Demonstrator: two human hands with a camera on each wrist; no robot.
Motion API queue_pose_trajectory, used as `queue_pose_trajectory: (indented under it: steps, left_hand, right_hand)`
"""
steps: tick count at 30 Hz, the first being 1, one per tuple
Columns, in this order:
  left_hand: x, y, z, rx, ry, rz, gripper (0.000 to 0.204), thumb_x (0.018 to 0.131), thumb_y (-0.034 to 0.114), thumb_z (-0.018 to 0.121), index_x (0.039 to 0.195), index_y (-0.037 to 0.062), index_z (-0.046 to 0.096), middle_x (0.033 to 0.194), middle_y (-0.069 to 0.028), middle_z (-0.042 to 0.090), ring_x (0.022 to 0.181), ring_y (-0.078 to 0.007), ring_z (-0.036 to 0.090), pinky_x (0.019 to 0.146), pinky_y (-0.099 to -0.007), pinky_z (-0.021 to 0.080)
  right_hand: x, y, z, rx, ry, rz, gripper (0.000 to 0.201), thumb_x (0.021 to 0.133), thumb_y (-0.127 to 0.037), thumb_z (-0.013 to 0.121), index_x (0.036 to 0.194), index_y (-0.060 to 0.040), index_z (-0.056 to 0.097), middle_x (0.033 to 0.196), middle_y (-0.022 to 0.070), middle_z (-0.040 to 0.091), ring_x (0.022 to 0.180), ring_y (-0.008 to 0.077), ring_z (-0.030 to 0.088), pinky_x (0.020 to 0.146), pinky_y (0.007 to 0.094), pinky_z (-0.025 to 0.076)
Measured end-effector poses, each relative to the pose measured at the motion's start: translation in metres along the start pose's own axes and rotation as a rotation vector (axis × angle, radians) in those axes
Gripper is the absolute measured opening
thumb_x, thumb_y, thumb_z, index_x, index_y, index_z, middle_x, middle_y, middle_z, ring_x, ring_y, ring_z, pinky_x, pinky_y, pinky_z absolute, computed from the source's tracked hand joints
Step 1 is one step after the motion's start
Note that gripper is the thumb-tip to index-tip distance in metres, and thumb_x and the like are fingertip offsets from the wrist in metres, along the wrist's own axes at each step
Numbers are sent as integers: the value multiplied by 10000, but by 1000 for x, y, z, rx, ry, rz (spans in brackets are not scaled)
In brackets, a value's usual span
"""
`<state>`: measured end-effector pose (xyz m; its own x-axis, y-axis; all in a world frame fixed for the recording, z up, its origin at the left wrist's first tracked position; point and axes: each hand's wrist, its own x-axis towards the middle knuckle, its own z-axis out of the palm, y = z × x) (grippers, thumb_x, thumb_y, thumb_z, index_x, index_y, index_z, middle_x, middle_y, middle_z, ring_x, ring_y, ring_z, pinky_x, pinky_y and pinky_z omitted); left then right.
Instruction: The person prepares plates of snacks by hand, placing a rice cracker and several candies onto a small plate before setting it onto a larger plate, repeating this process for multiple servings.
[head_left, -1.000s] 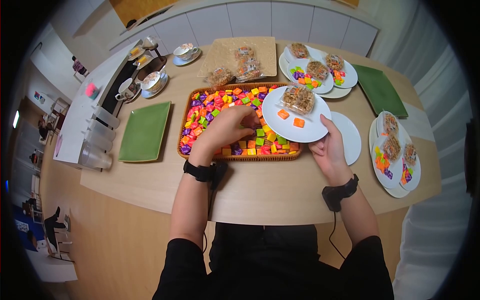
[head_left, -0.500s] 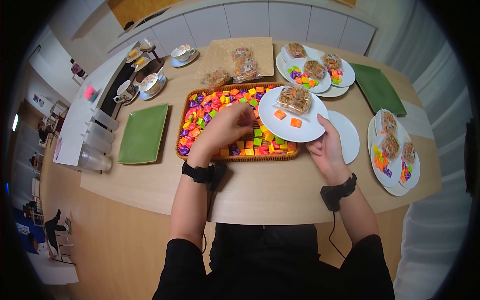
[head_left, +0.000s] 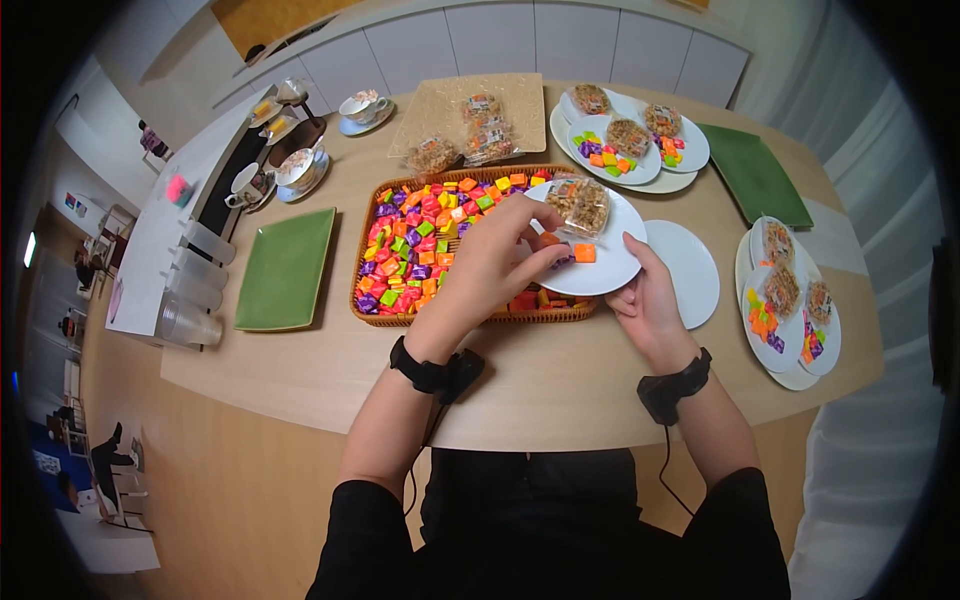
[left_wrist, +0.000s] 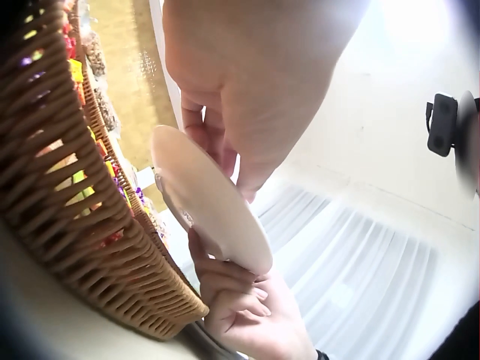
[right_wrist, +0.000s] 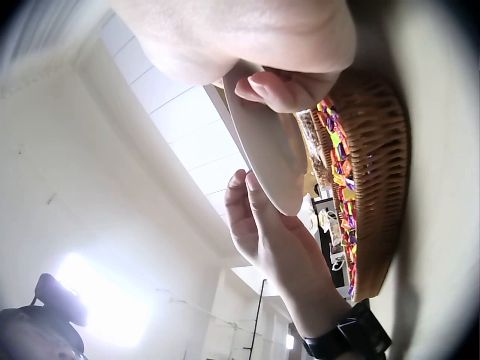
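Note:
My right hand [head_left: 652, 308] grips the rim of a white plate [head_left: 617, 258], thumb on top and fingers underneath. On the plate are a wrapped round snack [head_left: 580, 206] and orange candies [head_left: 585, 253]. Over its left part reaches my left hand [head_left: 487, 262], thumb and fingers bent together around a purple candy [head_left: 563, 262] that is mostly hidden by them. The left wrist view shows the plate [left_wrist: 214, 199] tilted between both hands, the candy out of sight. Below and left of the plate is a wicker basket [head_left: 400, 319] of colourful wrapped candies.
A bare white plate [head_left: 690, 275] lies right of the held one. Filled plates stand at the back right and far right. Green trays [head_left: 287, 268] [head_left: 757, 178] flank the table. Behind the basket is a beige board [head_left: 430, 110] with wrapped snacks; cups stand at the back left.
My left hand has moved right from over the basket to the held plate, where a purple candy now shows at its fingertips. The right hand and plate have shifted slightly left.

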<state>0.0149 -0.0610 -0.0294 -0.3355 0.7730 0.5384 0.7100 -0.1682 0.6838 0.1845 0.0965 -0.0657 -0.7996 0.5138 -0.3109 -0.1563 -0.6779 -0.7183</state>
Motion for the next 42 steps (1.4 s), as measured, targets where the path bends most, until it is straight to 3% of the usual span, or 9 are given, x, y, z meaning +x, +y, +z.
queue_pose_trajectory:
  steps: [6, 9, 14, 16, 20, 22, 32, 37, 42]
  left_hand:
    - [4, -24, -32, 132, 203, 36, 194, 908, 114, 771, 1036, 15, 665, 965, -38, 693, 733, -104, 636, 655, -261, 502]
    - [-2, -25, -62, 191, -136, -381, 173, 915, 159, 752, 997, 17, 697, 868, -33, 709, 768, -124, 636, 677, -282, 510]
    - [-14, -56, -78, 257, -355, -371, 245, 835, 164, 819, 1008, 26, 714, 883, -45, 722, 781, -156, 649, 717, -324, 526]
    - [-16, -56, -77, 323, -423, -429, 300, 803, 174, 834, 1014, 2, 708, 919, -116, 740, 853, -243, 708, 773, -361, 556]
    - [-17, -60, -72, 254, -418, -411, 337, 779, 174, 853, 1020, -4, 698, 924, -126, 733, 862, -250, 705, 776, -362, 555]
    - [-18, -60, -71, 250, -441, -461, 353, 775, 141, 874, 1051, 14, 693, 932, -68, 717, 837, -168, 658, 755, -329, 539]
    - [-19, -70, -81, 139, -438, -496, 281, 796, 22, 823, 1034, 7, 674, 913, -55, 707, 838, -152, 678, 743, -327, 554]
    - [-12, -59, -65, 456, -48, -264, 291, 775, 41, 817, 1033, 34, 684, 954, -90, 709, 815, -236, 696, 733, -374, 552]
    - [-17, -75, -57, 571, -110, -267, 291, 767, 59, 818, 1029, 47, 693, 956, -105, 689, 850, -269, 696, 760, -396, 558]
  right_hand:
    - [0, -1, 1, -2, 23, -16, 246, 998, -351, 636, 1024, -115, 575, 799, -33, 565, 515, 36, 363, 411, 205, 262]
    - [1, -4, 2, 6, 20, -33, 249, 998, -351, 637, 1028, -112, 576, 816, -32, 572, 521, 35, 370, 414, 205, 265]
    - [2, -4, 1, 18, 5, -48, 252, 998, -350, 637, 1034, -108, 577, 822, -34, 574, 522, 35, 372, 414, 205, 266]
    - [2, -3, -1, 22, 12, -40, 248, 1000, -344, 636, 1036, -106, 578, 826, -33, 579, 522, 35, 374, 414, 205, 269]
    - [4, -3, -1, 59, 8, -41, 217, 1010, -307, 621, 1055, -100, 573, 813, -31, 603, 474, 32, 374, 382, 196, 261]
    - [3, -3, -3, 20, 7, -38, 237, 1002, -339, 636, 1023, -110, 580, 808, -35, 581, 510, 35, 376, 408, 208, 270]
    - [1, -3, -2, 38, 10, -36, 243, 999, -341, 638, 1034, -108, 578, 813, -33, 579, 513, 36, 372, 409, 208, 268]
    - [1, -4, -1, 36, 2, -43, 258, 999, -349, 638, 1053, -103, 582, 829, -30, 584, 515, 36, 371, 409, 207, 267]
    - [1, -4, -1, 29, 4, -39, 258, 1000, -352, 637, 1051, -105, 583, 823, -32, 582, 514, 37, 368, 408, 206, 268]
